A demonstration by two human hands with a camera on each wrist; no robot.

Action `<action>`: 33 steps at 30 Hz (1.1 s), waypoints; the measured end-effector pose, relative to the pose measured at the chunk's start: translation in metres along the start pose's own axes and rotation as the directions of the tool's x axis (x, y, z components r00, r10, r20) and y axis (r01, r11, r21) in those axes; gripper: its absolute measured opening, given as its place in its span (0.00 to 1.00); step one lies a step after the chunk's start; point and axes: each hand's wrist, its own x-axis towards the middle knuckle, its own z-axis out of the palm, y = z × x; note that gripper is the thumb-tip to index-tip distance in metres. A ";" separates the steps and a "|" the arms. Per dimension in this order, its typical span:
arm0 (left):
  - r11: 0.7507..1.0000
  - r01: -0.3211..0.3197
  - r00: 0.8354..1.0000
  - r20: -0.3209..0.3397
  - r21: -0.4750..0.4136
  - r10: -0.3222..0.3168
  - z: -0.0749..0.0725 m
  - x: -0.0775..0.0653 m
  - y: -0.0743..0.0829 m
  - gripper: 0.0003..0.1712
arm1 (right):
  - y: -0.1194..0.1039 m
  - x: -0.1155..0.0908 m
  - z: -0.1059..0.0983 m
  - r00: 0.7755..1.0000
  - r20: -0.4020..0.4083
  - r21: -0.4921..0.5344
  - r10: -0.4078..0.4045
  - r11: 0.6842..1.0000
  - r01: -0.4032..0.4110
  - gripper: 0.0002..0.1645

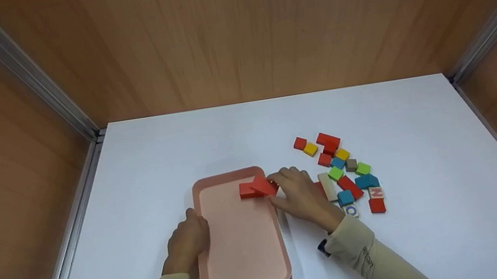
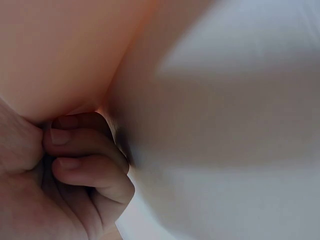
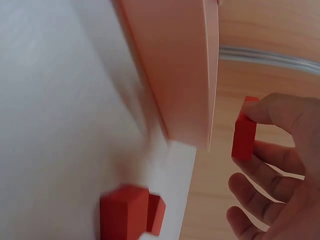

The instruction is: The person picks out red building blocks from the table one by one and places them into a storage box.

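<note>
A pink rectangular tray lies before me, and my left hand grips its left edge. Seen from the left wrist, the fingers are curled in at the tray's side. Over the tray's far right corner, my right hand pinches a red triangular block between thumb and fingers. The right wrist view shows this red block held above the level of the tray's rim. A red rectangular block is in the far part of the tray, partly covered by the held one.
Right of the tray, loose blocks are scattered on the white table: red, yellow, green and blue ones, a long beige block, and lettered blocks such as an N block. Wooden panels wall the table at the back and sides.
</note>
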 end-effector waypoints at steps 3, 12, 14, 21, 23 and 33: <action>1.000 0.011 1.000 0.006 -0.001 -0.011 0.000 0.000 -0.001 0.20 | -0.010 -0.002 0.007 0.999 0.035 0.014 -0.023 1.000 0.023 0.30; 1.000 -0.008 1.000 -0.007 0.018 0.008 0.001 0.001 -0.002 0.19 | -0.024 -0.002 0.021 0.993 0.096 -0.036 -0.069 0.997 0.073 0.30; 1.000 -0.005 1.000 -0.009 0.021 0.005 0.001 0.001 -0.001 0.19 | -0.024 -0.002 0.023 0.993 0.103 -0.062 -0.061 0.996 0.068 0.30; 1.000 0.006 1.000 -0.006 0.003 -0.006 0.002 0.000 -0.001 0.18 | -0.021 -0.006 0.032 0.989 0.148 -0.089 -0.008 0.996 0.022 0.28; 1.000 0.003 1.000 -0.004 -0.004 -0.003 0.002 -0.001 -0.001 0.19 | -0.021 -0.008 0.034 0.986 0.167 -0.086 0.005 0.996 0.009 0.28; 1.000 -0.011 1.000 -0.014 -0.011 0.011 0.000 -0.001 -0.001 0.19 | -0.018 -0.007 0.043 0.965 0.260 -0.070 0.044 0.997 -0.027 0.28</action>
